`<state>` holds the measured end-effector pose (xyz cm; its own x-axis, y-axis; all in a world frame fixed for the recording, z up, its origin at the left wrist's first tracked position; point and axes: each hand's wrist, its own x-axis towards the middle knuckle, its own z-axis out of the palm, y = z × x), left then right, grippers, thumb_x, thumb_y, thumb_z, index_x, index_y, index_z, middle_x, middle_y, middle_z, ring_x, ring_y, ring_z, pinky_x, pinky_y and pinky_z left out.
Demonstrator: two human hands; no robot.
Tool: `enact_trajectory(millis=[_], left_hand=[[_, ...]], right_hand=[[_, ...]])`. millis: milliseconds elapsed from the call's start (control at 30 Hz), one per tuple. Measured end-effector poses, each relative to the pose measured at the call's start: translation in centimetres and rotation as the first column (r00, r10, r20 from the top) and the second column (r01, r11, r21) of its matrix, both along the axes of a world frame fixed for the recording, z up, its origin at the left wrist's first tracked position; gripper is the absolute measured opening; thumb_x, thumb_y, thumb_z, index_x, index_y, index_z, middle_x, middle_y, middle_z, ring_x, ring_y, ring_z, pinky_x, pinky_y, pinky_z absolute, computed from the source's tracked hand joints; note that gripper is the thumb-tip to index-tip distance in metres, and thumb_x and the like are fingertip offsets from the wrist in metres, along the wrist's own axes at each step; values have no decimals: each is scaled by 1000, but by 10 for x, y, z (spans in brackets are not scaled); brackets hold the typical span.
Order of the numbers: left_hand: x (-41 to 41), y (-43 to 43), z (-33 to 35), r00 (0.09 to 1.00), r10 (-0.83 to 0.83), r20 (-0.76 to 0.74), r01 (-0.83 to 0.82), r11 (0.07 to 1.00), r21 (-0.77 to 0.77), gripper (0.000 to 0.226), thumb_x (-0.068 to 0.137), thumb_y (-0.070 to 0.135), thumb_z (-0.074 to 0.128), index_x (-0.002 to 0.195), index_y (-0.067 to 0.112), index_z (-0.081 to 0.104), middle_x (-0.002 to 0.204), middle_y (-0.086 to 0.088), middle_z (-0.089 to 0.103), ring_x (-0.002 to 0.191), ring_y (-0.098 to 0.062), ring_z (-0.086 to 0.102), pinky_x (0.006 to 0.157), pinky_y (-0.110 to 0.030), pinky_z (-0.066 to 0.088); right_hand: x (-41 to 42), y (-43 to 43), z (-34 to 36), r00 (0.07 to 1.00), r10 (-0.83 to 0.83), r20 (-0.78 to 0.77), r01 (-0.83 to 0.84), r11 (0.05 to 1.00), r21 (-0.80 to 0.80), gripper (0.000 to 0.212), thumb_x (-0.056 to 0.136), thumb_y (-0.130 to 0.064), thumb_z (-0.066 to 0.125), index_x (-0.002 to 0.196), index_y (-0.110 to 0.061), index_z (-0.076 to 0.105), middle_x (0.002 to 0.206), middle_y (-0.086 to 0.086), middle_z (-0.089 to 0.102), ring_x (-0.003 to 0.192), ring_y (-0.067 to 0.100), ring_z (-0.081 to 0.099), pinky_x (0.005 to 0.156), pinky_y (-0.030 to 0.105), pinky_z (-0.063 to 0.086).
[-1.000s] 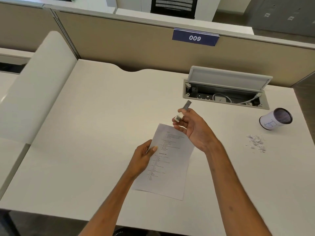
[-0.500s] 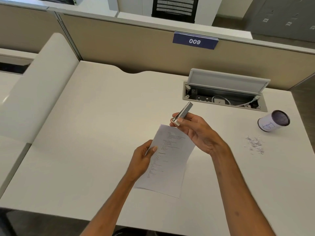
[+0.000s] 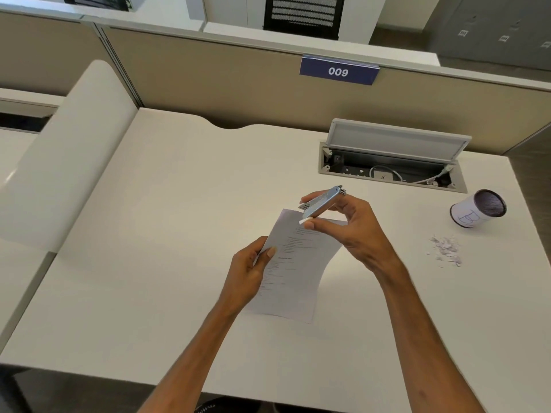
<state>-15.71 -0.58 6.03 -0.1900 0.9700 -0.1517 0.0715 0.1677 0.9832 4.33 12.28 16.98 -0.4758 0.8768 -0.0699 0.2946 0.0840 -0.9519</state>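
A printed sheet of paper (image 3: 293, 281) is lifted off the white desk (image 3: 149, 263), its far right part curling upward. My left hand (image 3: 247, 275) pinches its left edge, thumb on top. My right hand (image 3: 348, 225) holds a small silver stapler (image 3: 320, 202) between thumb and fingers just above the sheet's far corner. The stapler lies nearly level, its hinge end pointing away to the right.
An open cable box (image 3: 390, 165) with its lid raised is set into the desk at the back right. A mesh pen cup (image 3: 477, 208) wrapped in paper lies on its side at the right, with a scatter of paper scraps (image 3: 445, 250) in front of it. Beige partitions run behind.
My right hand has turned the stapler from pointing up to lying nearly level and brought it down over the sheet's far corner. My left hand has kept its hold on the paper.
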Motion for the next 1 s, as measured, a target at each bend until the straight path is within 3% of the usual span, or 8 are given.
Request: enact_trajectory(millis=[300,500,633,1000], left_hand=[[3,-4,-2,999,-25,30,25,1000,4,27,114,23,56,136,30,70,118,11,80,104,-21,77,80,-29,65],[2,-5,-1,999,-18,40,18,1000,0,27,113,27,57,135,29,72,118,7,80,107,-26,77,87,-39,67],[2,-5,-3,999,-13,47,13,1000,-1,32,111,30,57,138,20,72,119,7,80,108,-26,77,87,-33,65],[0,-5,-7,999,-17,33,17,1000,-16,33,111,34,56,138,22,71,119,7,79,108,-25,77,87,-38,67]], right_hand=[[-2,10,-8,999,53,9,-53,998,-34,28,86,-28,87,112,-22,78,122,-15,76,116,10,69,106,33,52],[-7,10,-15,993,110,37,-107,992,-69,33,83,-34,88,112,-26,77,122,-14,77,117,14,70,103,42,54],[-12,8,-18,991,122,53,-117,990,-76,33,80,-40,85,110,-28,78,115,-17,77,109,7,70,93,31,52],[-17,11,-25,989,142,32,-138,987,-87,31,84,-35,86,112,-25,78,113,-12,79,104,12,73,88,25,53]])
